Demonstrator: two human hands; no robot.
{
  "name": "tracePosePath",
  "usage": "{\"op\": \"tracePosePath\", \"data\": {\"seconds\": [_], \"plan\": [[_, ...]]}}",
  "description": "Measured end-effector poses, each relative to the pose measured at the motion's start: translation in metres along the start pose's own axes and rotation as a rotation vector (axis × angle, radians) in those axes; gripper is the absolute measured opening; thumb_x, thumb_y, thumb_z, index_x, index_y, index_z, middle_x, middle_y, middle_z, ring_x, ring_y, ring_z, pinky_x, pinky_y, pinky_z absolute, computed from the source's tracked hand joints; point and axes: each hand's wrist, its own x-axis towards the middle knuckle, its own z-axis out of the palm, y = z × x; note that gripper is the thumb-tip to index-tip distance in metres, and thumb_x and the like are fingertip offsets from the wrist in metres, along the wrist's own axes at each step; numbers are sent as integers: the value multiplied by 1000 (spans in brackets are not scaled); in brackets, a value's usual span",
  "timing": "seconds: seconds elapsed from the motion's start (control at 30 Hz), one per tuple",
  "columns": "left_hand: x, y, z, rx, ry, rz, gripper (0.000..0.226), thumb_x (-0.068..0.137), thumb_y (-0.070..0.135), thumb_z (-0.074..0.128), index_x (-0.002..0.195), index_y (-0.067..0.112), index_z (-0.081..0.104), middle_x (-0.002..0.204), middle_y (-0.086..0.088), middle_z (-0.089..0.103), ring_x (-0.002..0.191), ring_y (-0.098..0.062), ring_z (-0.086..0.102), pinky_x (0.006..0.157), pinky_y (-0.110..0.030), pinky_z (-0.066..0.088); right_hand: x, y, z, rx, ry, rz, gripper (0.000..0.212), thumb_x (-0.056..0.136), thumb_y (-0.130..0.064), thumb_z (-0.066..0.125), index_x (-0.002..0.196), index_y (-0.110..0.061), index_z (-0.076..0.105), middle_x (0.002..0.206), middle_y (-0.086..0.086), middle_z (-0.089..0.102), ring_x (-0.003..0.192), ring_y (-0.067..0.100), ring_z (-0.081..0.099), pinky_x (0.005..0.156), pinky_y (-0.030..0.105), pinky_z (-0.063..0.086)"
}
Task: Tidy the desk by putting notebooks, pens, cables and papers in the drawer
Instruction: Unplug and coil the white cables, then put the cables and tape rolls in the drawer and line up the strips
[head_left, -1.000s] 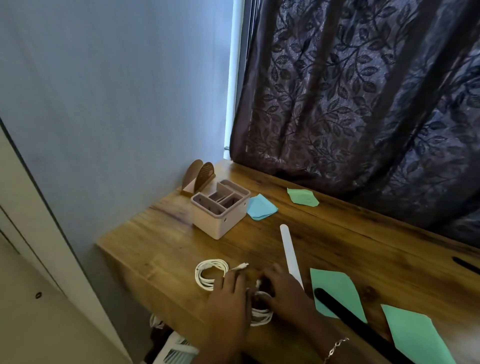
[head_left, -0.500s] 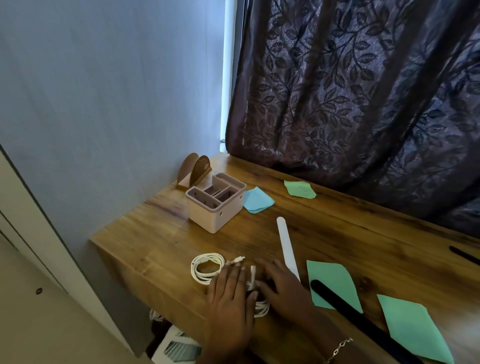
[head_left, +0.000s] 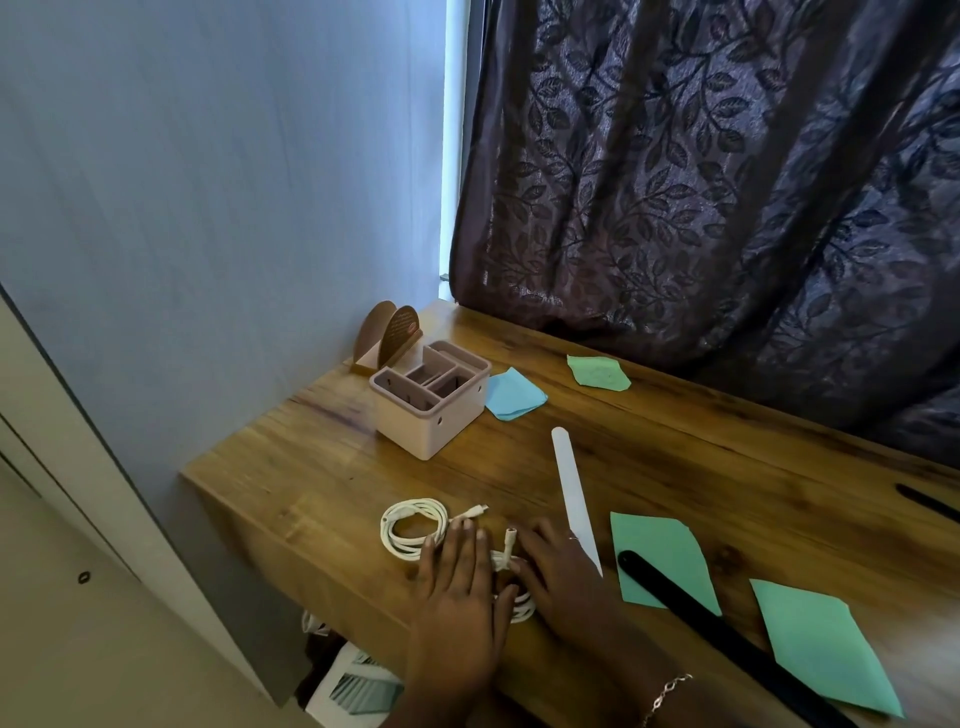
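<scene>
Plainly, the fingers (head_left: 463, 540) of the left hand (head_left: 457, 592) lie straight over the white cable (head_left: 415, 527), pressing its coils onto the desk (head_left: 311, 483) near the front edge. The right hand (head_left: 566, 577) bends its fingers onto the same cable; whether they pinch it I cannot tell. Right of the cable lie a white strip (head_left: 571, 488) and green paper (head_left: 660, 551) — behind it, well apart, stands an organizer (head_left: 431, 415).

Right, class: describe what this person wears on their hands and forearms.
Both forearms are bare, with no sleeves in view. The right hand has a thin pale ring on one finger, and a fine pale chain bracelet circles that wrist. The left hand wears nothing visible.
</scene>
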Motion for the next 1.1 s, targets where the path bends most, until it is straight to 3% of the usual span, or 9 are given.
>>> {"op": "tracePosePath", "data": {"seconds": [0.17, 0.4, 0.6, 0.7, 0.73, 0.8, 0.9, 1.0, 1.1], "plan": [[1, 0, -3, -93, 148, 27, 56, 99, 44, 8, 135, 12, 36, 140, -4, 40, 144, -8, -4, 111, -35, 5, -1, 0, -5, 124, 35, 59, 39, 99, -29, 35, 137, -22, 38, 136, -5, 44, 112, -1, 39, 95, 13, 29], [11, -12, -14, -183, 174, 2, 53, 99, 43, 11, 137, 13, 33, 138, -11, 49, 135, -17, 20, 113, -26, -4, -8, 5, -13, 74, 141, 97, 54, 88, -42, 28, 135, -22, 44, 136, -1, 46, 123, 12, 43, 101, 25, 34], [31, 8, -18, 93, 75, 165, 72, 94, 51, -7, 142, 12, 29, 149, -15, 26, 143, -25, 6, 115, -42, 5, -26, 10, -33, -186, 138, 185, 57, 97, -46, 15, 125, -17, 56, 126, 10, 60, 110, 29, 62, 81, 37, 52], [39, 31, -25, 133, 66, 242, 68, 95, 47, 7, 132, 10, 49, 142, -16, 42, 139, -32, 27, 111, -45, 13, -37, 25, -40, -291, 128, 225, 61, 91, -48, 20, 143, -18, 33, 150, 12, 29, 135, 33, 34, 102, 41, 33], [41, 40, -26, 115, 74, 275, 62, 94, 44, 16, 128, 8, 53, 138, -17, 47, 140, -31, 23, 110, -43, 10, -43, 31, -42, -293, 127, 242, 63, 90, -50, 21, 145, -20, 25, 153, 10, 21, 139, 32, 26, 105, 40, 26], [44, 59, -22, 82, 81, 340, 59, 96, 40, 16, 131, 5, 49, 140, -18, 44, 144, -27, 3, 112, -41, 3, -58, 42, -51, -347, 200, 267, 64, 91, -52, 22, 146, -23, 12, 155, 6, 7, 141, 28, 14, 105, 39, 23], [44, 90, -12, 31, 58, 404, 58, 91, 41, 28, 133, 5, 44, 142, -19, 41, 140, -28, 16, 112, -42, 7, -80, 61, -61, -305, 109, 321, 63, 92, -54, 18, 140, -31, -16, 140, -7, -32, 131, 10, -24, 114, 33, 5], [42, 125, -3, 25, -16, 443, 60, 85, 41, 32, 131, 5, 47, 138, -18, 47, 133, -30, 31, 111, -41, 7, -103, 81, -75, -272, 131, 359, 66, 91, -54, 20, 147, -29, -4, 145, -9, -27, 132, 8, -21, 113, 29, 5], [37, 168, 12, 9, -49, 487, 60, 83, 43, 31, 130, 8, 43, 136, -17, 50, 128, -33, 45, 111, -42, 13, -130, 105, -94, -267, 200, 389, 62, 92, -51, 24, 147, -22, 18, 156, 1, 0, 141, 16, -1, 114, 38, 22]]}}
